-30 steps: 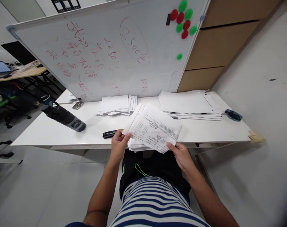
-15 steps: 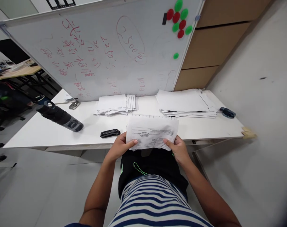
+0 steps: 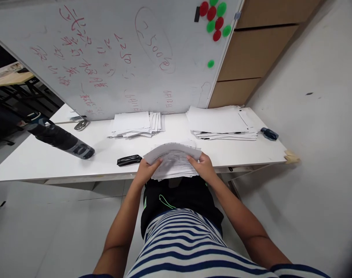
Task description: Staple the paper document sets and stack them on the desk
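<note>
A bundle of printed paper sheets [image 3: 176, 164] is held between my two hands at the front edge of the white desk. My left hand [image 3: 146, 170] grips its left side, thumb on top and fingers underneath. On the right side my right hand [image 3: 204, 166] pinches it the same way. The top sheet bows upward between the hands, and more sheets show beneath it. Just left of my left hand lies a black stapler [image 3: 129, 160]. The fingers under the paper are hidden.
Two paper stacks, a left one [image 3: 132, 124] and a larger right one [image 3: 219, 120], lie before the whiteboard [image 3: 106, 50]. A dark bottle [image 3: 62, 141] stands at left. A dark blue object [image 3: 269, 134] sits near the desk's [image 3: 233, 152] right end, beside the wall.
Half a second ago the sheets lay flat in my hands; now the top sheet is bent into an arch. My hands are closer together. The camera view has shifted slightly.
</note>
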A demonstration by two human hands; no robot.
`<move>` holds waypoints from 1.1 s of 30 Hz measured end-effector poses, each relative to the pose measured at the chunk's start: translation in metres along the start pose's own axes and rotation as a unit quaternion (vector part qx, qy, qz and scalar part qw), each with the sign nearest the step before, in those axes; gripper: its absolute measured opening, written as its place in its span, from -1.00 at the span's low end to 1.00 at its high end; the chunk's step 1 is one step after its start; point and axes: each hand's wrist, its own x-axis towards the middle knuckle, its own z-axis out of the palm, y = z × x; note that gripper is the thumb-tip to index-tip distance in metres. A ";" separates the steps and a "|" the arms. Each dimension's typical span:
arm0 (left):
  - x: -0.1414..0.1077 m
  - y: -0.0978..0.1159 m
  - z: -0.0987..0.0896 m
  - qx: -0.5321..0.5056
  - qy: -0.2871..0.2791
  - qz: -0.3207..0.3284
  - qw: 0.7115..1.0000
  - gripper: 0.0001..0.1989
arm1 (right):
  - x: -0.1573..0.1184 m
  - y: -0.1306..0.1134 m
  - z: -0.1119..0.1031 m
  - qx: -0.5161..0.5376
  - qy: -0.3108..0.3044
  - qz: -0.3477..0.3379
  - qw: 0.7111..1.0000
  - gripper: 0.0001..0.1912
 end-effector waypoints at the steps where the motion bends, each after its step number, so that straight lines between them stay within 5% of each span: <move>1: 0.001 -0.003 0.000 -0.008 -0.001 -0.004 1.000 -0.56 | -0.002 0.003 0.002 -0.003 -0.007 0.008 1.000 -0.63; 12: 0.002 -0.030 0.001 -0.042 0.029 -0.024 0.998 -0.57 | -0.012 0.022 0.004 0.010 0.039 0.054 0.998 -0.61; 33: 0.001 -0.028 -0.001 0.000 0.053 -0.003 0.999 -0.63 | -0.017 0.027 0.004 -0.016 0.050 0.004 0.999 -0.67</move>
